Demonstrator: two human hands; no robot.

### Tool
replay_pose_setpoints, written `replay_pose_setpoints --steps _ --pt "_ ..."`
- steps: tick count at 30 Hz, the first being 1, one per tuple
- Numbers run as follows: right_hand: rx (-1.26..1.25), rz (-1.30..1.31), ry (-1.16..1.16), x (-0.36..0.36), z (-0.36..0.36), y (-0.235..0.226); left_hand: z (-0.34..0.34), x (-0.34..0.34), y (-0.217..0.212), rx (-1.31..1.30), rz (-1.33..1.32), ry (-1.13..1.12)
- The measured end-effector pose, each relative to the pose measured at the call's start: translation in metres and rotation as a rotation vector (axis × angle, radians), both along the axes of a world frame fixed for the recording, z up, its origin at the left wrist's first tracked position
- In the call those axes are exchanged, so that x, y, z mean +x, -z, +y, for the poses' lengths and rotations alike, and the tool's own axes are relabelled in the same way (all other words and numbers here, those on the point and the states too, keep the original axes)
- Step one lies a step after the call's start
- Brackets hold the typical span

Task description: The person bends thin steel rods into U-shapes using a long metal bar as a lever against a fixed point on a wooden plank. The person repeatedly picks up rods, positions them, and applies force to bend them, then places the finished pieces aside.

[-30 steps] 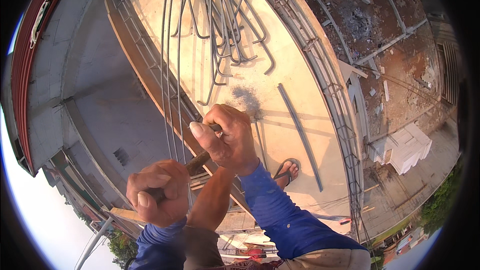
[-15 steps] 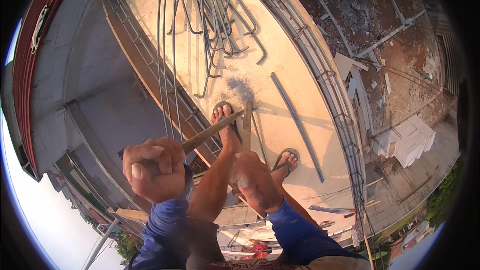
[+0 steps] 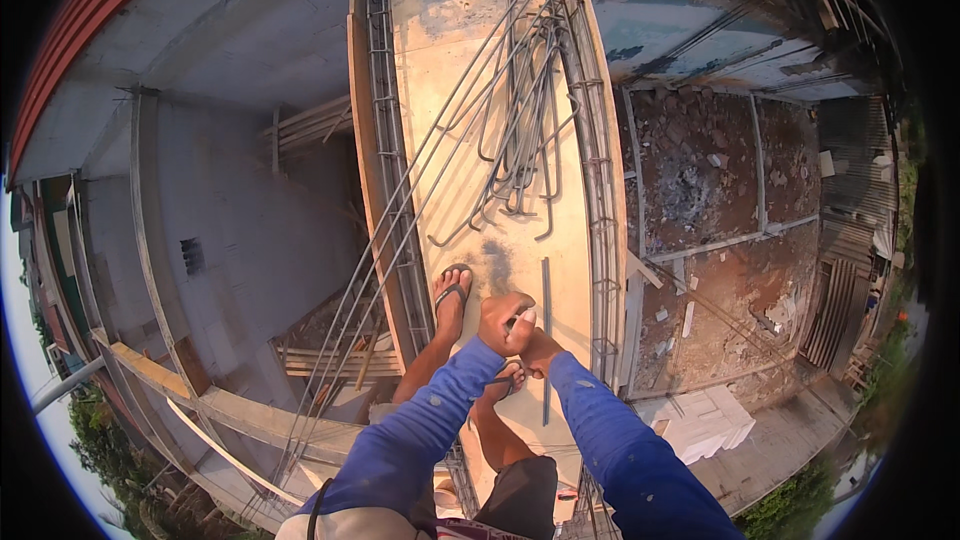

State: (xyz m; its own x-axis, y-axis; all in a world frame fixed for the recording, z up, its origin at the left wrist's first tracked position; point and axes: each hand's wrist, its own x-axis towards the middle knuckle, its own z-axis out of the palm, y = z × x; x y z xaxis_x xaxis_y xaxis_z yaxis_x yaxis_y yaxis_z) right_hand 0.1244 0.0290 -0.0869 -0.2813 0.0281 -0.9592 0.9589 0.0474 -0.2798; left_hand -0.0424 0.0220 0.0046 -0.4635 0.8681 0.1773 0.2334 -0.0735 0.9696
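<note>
My left hand (image 3: pixel 508 324) is closed in a fist, with my right hand (image 3: pixel 541 353) closed against its right side. They meet in front of me, above the pale boards (image 3: pixel 575 230). Half a second ago each gripped one of two wooden handles joined at their far ends; those handles are now hidden by my hands and forearms. Just beyond my fists is a patch of dark grit (image 3: pixel 491 258). Straight steel bars (image 3: pixel 546 290) lie close to the right hand. Farther off rests a heap of hooked reinforcing bars (image 3: pixel 520 140).
Long steel rods (image 3: pixel 440 155) cross diagonally over the left edge. Rebar cages run along both sides, the right one (image 3: pixel 597 140) beside a board rim. Beyond the left board edge (image 3: pixel 360 130) there is a drop; rubble ground (image 3: pixel 700 170) lies far below at right. My sandalled feet stand on the boards.
My hands, apart on the two spread wooden handles, have come together, the left one moving right to meet the right. My view has turned, so the bars and walkway appear shifted.
</note>
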Motion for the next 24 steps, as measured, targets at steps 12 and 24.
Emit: replay_pose_setpoints --steps 12,24 --pt "0.198 0.094 0.26 0.006 -0.055 -0.023 -0.014 -0.015 0.008 0.023 -0.072 0.083" --pt "0.166 0.045 0.524 0.055 -0.186 0.001 -0.023 -0.014 0.003 0.047 -0.108 0.122"
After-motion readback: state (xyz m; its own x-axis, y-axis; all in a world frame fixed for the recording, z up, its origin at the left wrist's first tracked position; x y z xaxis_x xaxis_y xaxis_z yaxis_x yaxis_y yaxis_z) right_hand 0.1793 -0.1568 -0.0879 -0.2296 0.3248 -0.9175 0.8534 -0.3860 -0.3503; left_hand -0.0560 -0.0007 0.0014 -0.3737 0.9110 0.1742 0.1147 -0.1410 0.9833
